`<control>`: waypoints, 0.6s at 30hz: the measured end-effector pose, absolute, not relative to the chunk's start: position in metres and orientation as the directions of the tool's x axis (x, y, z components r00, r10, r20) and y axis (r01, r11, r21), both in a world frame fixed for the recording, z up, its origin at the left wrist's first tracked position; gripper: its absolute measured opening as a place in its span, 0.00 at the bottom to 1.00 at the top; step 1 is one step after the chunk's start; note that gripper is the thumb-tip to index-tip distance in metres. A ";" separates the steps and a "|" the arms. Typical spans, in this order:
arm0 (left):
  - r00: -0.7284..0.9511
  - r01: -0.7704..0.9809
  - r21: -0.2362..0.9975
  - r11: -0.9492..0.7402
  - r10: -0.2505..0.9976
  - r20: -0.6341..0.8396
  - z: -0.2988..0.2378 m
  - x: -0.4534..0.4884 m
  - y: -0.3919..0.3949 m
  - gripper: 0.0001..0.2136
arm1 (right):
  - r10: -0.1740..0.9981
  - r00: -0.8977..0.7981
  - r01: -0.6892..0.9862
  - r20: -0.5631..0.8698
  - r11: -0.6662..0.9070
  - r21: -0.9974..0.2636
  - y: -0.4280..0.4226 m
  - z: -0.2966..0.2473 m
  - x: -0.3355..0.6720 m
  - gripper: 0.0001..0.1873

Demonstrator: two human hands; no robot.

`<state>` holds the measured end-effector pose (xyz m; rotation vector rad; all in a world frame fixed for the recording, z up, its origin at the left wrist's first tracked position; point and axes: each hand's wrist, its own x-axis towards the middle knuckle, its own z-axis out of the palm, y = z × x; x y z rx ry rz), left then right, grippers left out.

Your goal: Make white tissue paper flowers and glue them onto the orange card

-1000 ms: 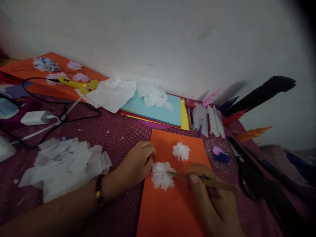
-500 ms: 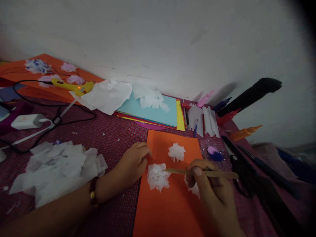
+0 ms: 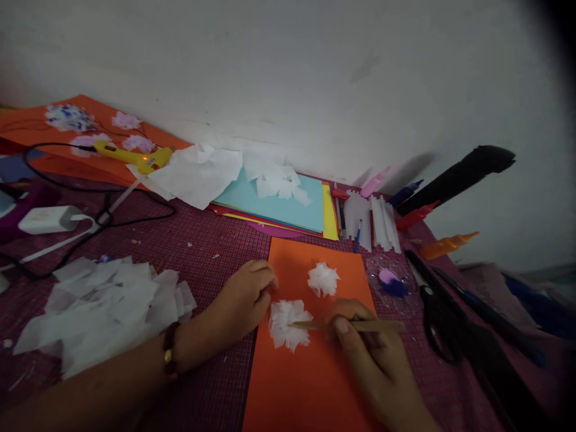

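My right hand point(image 3: 371, 354) is closed round a wooden stick point(image 3: 378, 326), its narrow tip at the middle of a fluffy white paper flower point(image 3: 288, 333). That flower lies on an orange sheet point(image 3: 297, 390). Farther up the same sheet sits a second white paper flower point(image 3: 323, 279). My left hand point(image 3: 245, 294) rests at the sheet's left edge beside the nearer flower, fingers loosely bent and nothing seen in them.
Cut white paper squares point(image 3: 112, 306) are heaped on the left. A yellow glue gun point(image 3: 135, 157), its light glowing, lies behind with a black cord. Coloured sheets point(image 3: 274, 207) are stacked at the back. Scissors point(image 3: 432, 312) and an orange tube point(image 3: 450, 245) are on the right.
My right hand has shifted left, taking the stick's tip from the flower's right side to its middle. The flower on the right, partly seen earlier, is now hidden. My left hand stays put.
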<state>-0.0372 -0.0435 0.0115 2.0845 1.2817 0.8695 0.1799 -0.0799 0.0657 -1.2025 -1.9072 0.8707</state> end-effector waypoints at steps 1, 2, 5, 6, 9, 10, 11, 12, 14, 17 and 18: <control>0.341 0.557 0.725 -0.406 0.907 0.246 0.012 -0.037 -0.043 0.11 | 0.931 -0.286 0.434 0.226 0.336 -0.836 -0.080 0.066 0.180 0.14; 0.343 0.555 0.726 -0.406 0.907 0.246 0.012 -0.037 -0.043 0.11 | 0.936 -0.256 0.419 0.241 0.332 -0.845 -0.081 0.067 0.181 0.14; 0.342 0.560 0.725 -0.401 0.909 0.239 0.013 -0.037 -0.043 0.11 | 0.943 -0.194 0.378 0.270 0.326 -0.866 -0.082 0.067 0.182 0.13; 0.341 0.560 0.725 -0.401 0.909 0.240 0.013 -0.037 -0.043 0.11 | 0.942 -0.188 0.373 0.277 0.329 -0.867 -0.082 0.066 0.182 0.12; 0.340 0.550 0.730 -0.405 0.907 0.247 0.013 -0.037 -0.043 0.11 | 0.939 -0.194 0.376 0.284 0.338 -0.863 -0.081 0.063 0.182 0.12; 0.340 0.550 0.730 -0.406 0.907 0.249 0.012 -0.037 -0.043 0.11 | 0.938 -0.205 0.384 0.278 0.338 -0.859 -0.081 0.063 0.181 0.12; 0.340 0.551 0.728 -0.408 0.906 0.251 0.012 -0.037 -0.043 0.11 | 0.938 -0.222 0.396 0.268 0.338 -0.854 -0.081 0.062 0.181 0.13; 0.340 0.554 0.725 -0.408 0.907 0.250 0.012 -0.037 -0.043 0.11 | 0.937 -0.242 0.410 0.252 0.335 -0.848 -0.080 0.062 0.181 0.13; 0.338 0.562 0.721 -0.406 0.908 0.248 0.011 -0.037 -0.043 0.11 | 0.936 -0.271 0.435 0.224 0.327 -0.839 -0.080 0.063 0.182 0.14; 0.334 0.561 0.724 -0.402 0.910 0.247 0.012 -0.037 -0.043 0.11 | 0.944 -0.233 0.417 0.234 0.314 -0.853 -0.081 0.064 0.184 0.13; 0.334 0.560 0.725 -0.402 0.910 0.247 0.012 -0.037 -0.044 0.11 | 0.947 -0.204 0.397 0.247 0.311 -0.864 -0.081 0.064 0.184 0.12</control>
